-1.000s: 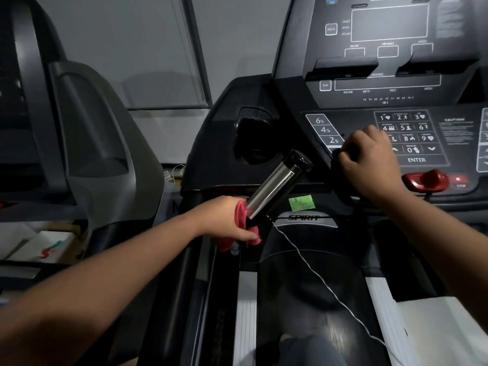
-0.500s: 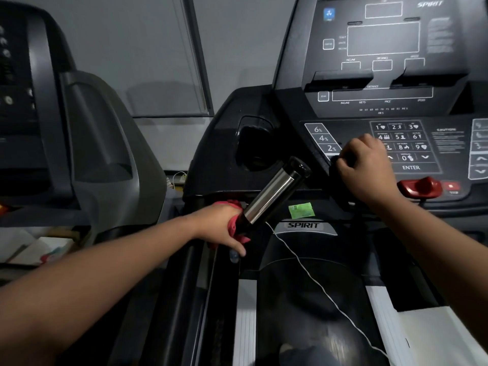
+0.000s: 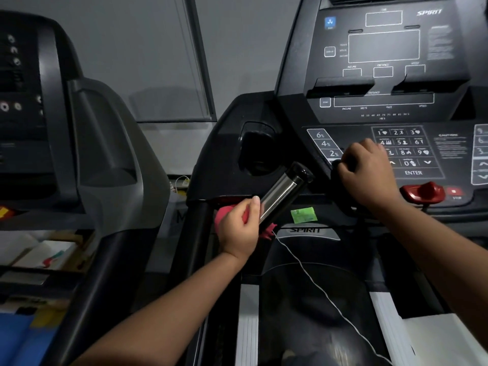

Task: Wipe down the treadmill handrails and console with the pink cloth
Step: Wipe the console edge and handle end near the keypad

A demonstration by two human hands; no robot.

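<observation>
Two hands are in view. The left hand (image 3: 239, 228), in the lower middle of the frame, is clenched around one pink cloth (image 3: 224, 215), which it holds against the lower end of one silver handrail grip (image 3: 281, 193). Its thumb lies along the metal. The cloth bunches out at the upper left of the fist, and a small piece pokes out at the lower right. The grip slants up to the right and ends in a black cap.

The right hand (image 3: 367, 173), at centre right, is curled around a dark bar (image 3: 340, 172) at the lower edge of the console (image 3: 383, 107); most of that bar is hidden by the fingers.

The console fills the upper right, its screens dark. Three percent buttons (image 3: 326, 143) sit just left of the right hand. One red safety key (image 3: 422, 192) lies below and right of that hand. One green sticker (image 3: 303, 215) sits just right of the silver grip, and one thin white cord (image 3: 317, 283) runs from under the cloth down to the lower right.

Two machines are visible: this treadmill (image 3: 311, 229) and a second one (image 3: 100, 143) at the left.
</observation>
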